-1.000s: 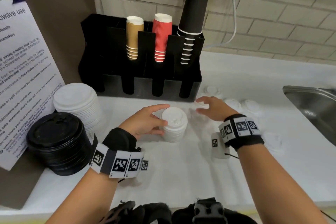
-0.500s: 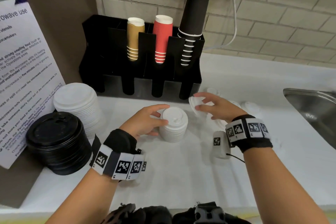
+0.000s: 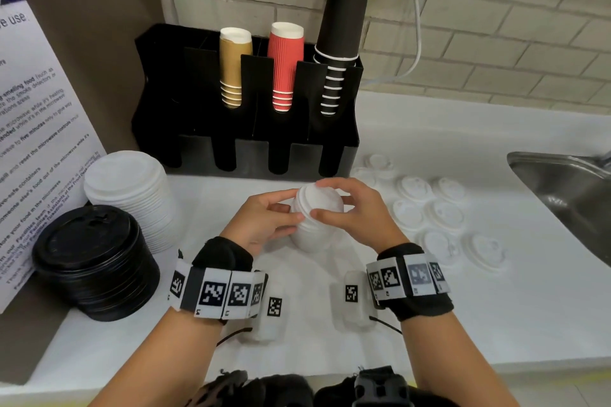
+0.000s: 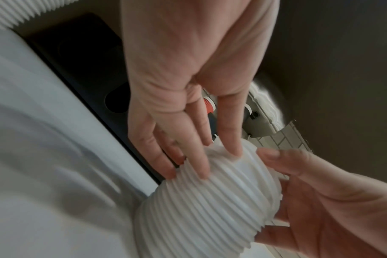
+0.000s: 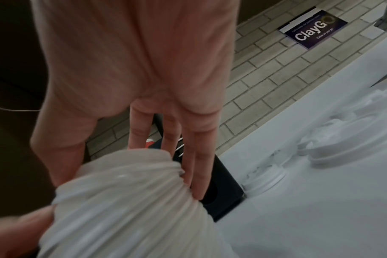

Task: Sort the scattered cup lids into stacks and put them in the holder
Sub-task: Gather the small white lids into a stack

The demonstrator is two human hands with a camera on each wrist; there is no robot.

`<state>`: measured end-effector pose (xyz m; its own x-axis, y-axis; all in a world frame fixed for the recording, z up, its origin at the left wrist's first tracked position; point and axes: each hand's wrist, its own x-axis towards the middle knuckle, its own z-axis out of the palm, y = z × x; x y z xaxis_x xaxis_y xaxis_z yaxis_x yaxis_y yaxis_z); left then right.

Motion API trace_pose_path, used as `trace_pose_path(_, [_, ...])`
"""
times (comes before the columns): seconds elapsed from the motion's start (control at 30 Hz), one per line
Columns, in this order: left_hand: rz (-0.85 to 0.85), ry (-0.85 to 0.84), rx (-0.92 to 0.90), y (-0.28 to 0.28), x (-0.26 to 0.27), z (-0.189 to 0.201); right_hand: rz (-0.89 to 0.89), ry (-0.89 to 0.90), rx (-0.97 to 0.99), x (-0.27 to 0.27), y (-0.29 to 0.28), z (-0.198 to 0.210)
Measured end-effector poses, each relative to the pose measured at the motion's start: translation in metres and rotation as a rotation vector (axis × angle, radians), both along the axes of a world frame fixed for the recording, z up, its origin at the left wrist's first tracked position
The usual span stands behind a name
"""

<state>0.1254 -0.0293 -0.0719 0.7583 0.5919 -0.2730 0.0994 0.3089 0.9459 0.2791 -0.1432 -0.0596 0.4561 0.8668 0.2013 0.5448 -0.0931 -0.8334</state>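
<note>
A short stack of small white lids [image 3: 312,228] stands on the counter in front of the black holder [image 3: 198,109]. My left hand [image 3: 286,208] grips the stack's left side. My right hand [image 3: 332,200] pinches the tilted top lid [image 3: 322,200] between thumb and fingers on top of that stack. In the left wrist view my left fingers [image 4: 201,172] lie on the ribbed stack [image 4: 210,209]. Seen from the right wrist, my right fingers [image 5: 197,188] wrap the stack's [image 5: 121,200] top. Several loose small white lids [image 3: 443,215] lie scattered to the right.
A tall stack of large white lids [image 3: 129,188] and a stack of black lids [image 3: 92,261] stand at the left. The holder carries tan, red and black cup stacks. A steel sink [image 3: 568,195] is at the right edge. A notice board [image 3: 36,142] leans at the far left.
My right hand picked up a loose lid from the right and brought it left onto the top of the small stack. My left hand stayed on the stack.
</note>
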Motion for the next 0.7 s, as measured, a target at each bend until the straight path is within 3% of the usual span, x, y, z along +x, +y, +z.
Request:
trace_pose_path(0.6, [0.040, -0.015, -0.114, -0.001, 0.015, 0.000, 0.049, -0.185, -0.140, 0.009, 0.000, 0.001])
trace_pose_path(0.7, [0.028, -0.009, -0.049, -0.003, 0.016, 0.000, 0.041, -0.208, -0.153, 0.007, 0.001, -0.002])
